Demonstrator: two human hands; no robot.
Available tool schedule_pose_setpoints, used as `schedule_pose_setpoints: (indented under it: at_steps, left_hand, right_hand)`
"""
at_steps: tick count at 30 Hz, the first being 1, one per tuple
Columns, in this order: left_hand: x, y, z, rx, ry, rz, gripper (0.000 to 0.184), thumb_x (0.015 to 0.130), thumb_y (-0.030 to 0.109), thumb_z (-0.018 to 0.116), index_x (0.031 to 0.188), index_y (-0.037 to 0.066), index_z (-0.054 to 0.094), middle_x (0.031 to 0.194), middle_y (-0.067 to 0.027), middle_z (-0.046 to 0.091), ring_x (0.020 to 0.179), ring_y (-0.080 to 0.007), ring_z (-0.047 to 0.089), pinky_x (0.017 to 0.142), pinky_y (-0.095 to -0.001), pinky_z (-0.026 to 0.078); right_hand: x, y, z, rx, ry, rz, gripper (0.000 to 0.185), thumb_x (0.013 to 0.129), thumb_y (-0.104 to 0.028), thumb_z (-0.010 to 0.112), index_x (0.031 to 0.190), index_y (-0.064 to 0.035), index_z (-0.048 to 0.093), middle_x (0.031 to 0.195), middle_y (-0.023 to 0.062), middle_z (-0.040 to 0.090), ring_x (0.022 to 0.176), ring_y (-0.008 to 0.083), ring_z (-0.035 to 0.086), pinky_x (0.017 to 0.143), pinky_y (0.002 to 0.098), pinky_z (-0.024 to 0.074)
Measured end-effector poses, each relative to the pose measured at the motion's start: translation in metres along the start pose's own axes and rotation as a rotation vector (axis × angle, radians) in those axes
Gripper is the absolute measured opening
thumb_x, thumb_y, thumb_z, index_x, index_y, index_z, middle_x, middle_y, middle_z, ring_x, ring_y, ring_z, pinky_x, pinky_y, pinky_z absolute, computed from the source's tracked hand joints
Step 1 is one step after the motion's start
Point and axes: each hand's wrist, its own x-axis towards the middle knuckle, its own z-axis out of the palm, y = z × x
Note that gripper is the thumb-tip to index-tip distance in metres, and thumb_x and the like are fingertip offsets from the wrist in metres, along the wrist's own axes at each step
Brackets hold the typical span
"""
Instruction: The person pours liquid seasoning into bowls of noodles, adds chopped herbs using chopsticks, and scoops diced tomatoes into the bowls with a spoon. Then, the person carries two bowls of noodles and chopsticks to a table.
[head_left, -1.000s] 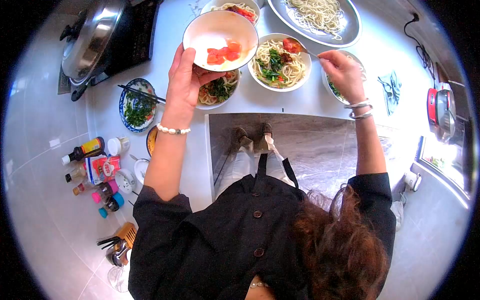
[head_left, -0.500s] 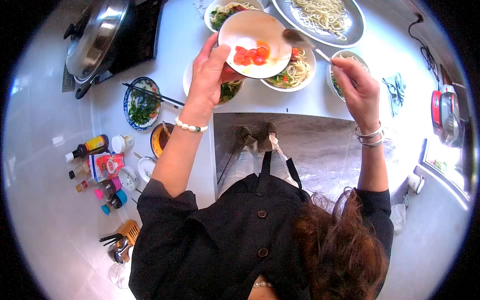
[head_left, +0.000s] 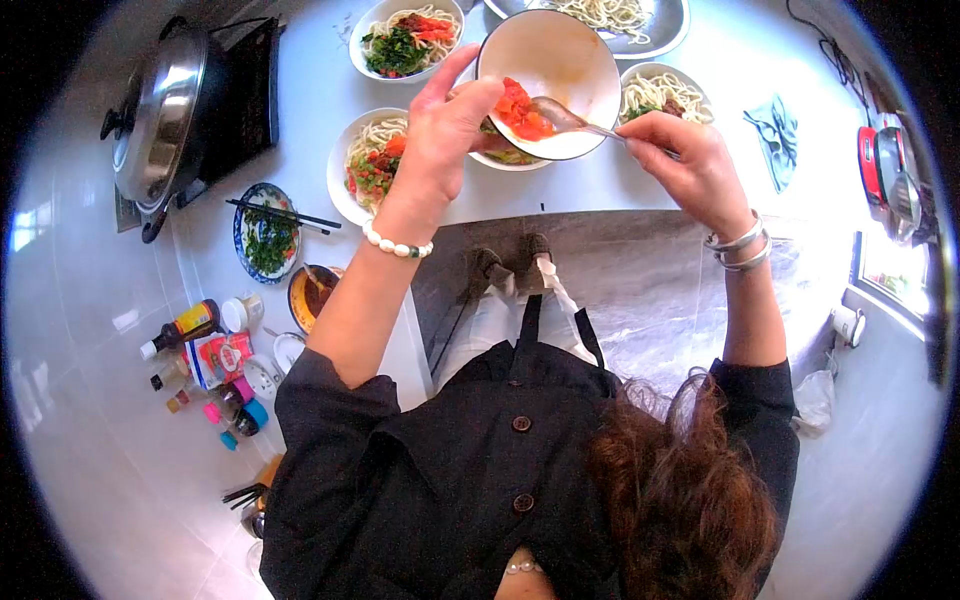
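Observation:
My left hand [head_left: 440, 135] grips a white bowl [head_left: 565, 55] by its left side, tilted so its inside shows. Red chopped tomato [head_left: 516, 108] sits low in this bowl. In my right hand [head_left: 690, 165] is a metal spoon [head_left: 568, 120], its head in among the tomato. Below the held bowl is another bowl [head_left: 512, 162], mostly hidden. A noodle bowl [head_left: 338, 160] with red and green topping is partly behind my left wrist. Farther back stands a bowl [head_left: 358, 45] of noodles, greens and tomato. Near my right hand is a bowl of noodles [head_left: 655, 90].
A metal tray [head_left: 668, 30] of noodles lies at the back. Left are a lidded pan [head_left: 165, 115], a plate of chopped greens [head_left: 268, 240] with chopsticks [head_left: 285, 213], a sauce bowl [head_left: 303, 300] and several seasoning bottles [head_left: 190, 325]. A cloth [head_left: 775, 140] lies to the right.
The spoon has gone from the held bowl's right edge into the tomato. The held bowl has shifted right over the table, uncovering more of the left noodle bowls. The camera view has shifted too.

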Motion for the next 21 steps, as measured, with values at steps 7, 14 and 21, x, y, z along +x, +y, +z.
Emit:
schedule_pose_setpoints:
  at_steps: [7, 14, 21]
  left_hand:
    - [0.005, -0.008, 0.032, -0.018, -0.036, 0.016, 0.048, 0.079, 0.015, 0.05, 0.123, 0.003, 0.035, 0.108, -0.0117, 0.053, 0.092, -0.0197, 0.057, 0.068, -0.0322, 0.054]
    - [0.018, -0.023, 0.055, -0.148, -0.077, 0.013, 0.052, 0.079, 0.011, 0.052, 0.125, 0.0, 0.031, 0.102, -0.0132, 0.053, 0.084, -0.0209, 0.059, 0.064, -0.0342, 0.055]
    - [0.025, -0.026, 0.066, -0.14, -0.046, -0.066, 0.048, 0.08, 0.015, 0.051, 0.124, 0.004, 0.032, 0.11, -0.0136, 0.051, 0.09, -0.0233, 0.058, 0.065, -0.0355, 0.055]
  right_hand:
    - [-0.01, 0.018, -0.008, 0.598, -0.086, 0.509, 0.017, 0.079, -0.015, 0.057, 0.088, -0.0014, 0.061, 0.063, -0.0039, 0.051, 0.054, 0.0031, 0.043, 0.048, 0.0166, 0.0346]
    - [-0.022, 0.021, -0.017, 0.595, 0.016, 0.461, 0.017, 0.078, -0.015, 0.057, 0.088, -0.0017, 0.061, 0.063, -0.0045, 0.051, 0.053, 0.0016, 0.042, 0.046, 0.016, 0.0336]
    - [-0.038, 0.039, -0.042, 0.892, 0.033, 0.634, 0.018, 0.078, -0.016, 0.057, 0.089, -0.0027, 0.061, 0.055, -0.0074, 0.043, 0.044, 0.0011, 0.033, 0.04, 0.0154, 0.0244]
